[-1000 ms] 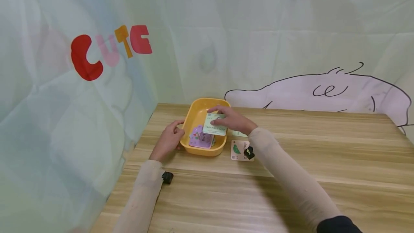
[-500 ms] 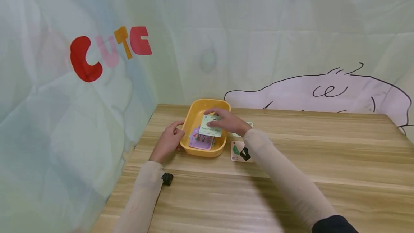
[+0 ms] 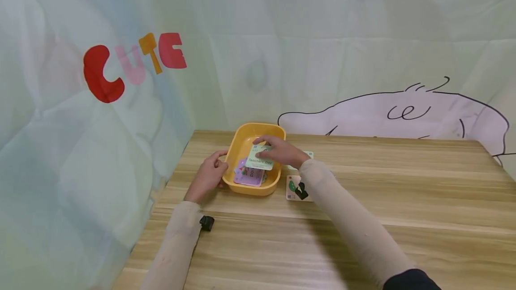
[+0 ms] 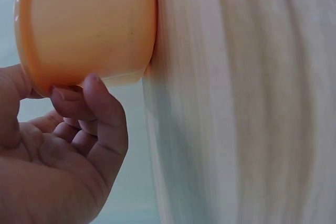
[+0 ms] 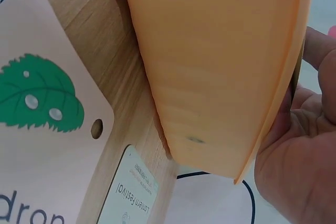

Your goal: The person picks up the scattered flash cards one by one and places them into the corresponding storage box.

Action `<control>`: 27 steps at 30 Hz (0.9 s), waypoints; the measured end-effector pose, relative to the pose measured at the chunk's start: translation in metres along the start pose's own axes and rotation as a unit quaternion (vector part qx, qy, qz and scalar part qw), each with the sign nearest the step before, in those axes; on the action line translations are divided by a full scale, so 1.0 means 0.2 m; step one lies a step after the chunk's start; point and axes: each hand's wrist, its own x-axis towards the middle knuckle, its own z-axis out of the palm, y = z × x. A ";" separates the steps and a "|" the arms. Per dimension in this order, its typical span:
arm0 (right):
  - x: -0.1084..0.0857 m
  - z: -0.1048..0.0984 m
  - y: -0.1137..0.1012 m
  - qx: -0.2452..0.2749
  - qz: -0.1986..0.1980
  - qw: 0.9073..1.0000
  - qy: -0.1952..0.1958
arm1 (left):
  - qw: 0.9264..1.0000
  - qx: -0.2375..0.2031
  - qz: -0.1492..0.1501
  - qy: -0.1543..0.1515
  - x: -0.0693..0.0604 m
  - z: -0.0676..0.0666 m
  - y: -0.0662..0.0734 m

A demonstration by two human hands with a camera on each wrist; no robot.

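A yellow plastic tray [image 3: 278, 181] stands on the table. My left hand [image 3: 207, 176] pinches its left rim, and in the left wrist view the fingers [image 4: 107, 114] curl at the tray's edge. Over the tray, my right hand [image 3: 282, 150] holds a pale green "Teachers' Day" card [image 3: 258, 161] between thumb and fingers. Below that card lies a purple card [image 3: 249, 178] inside the tray, partly covered. The right wrist view shows my right hand [image 5: 302, 140] at the tray's rim, with most of the held card hidden behind the wall.
Right of the tray, a pink card with a green leaf [image 5: 42, 95] lies on the wooden table [image 3: 258, 236]. Beyond it is a pale green "Lantern Festival" card [image 5: 128, 190], partly under my right forearm in the head view. Printed cloth walls [image 3: 342, 57] border the table's back and left.
My right hand has moved slightly left and down with the Teachers' Day card, bringing it further over the purple card. The left hand keeps its hold on the tray.
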 end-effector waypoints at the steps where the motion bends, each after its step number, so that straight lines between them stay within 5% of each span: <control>1: 0.00 0.00 0.00 -0.001 0.000 1.000 0.000 | 1.000 0.000 0.001 0.001 0.00 0.00 0.00; 27: -0.01 0.01 0.00 -0.008 0.011 1.000 0.012 | 1.000 0.004 -0.005 0.001 -0.01 0.00 0.02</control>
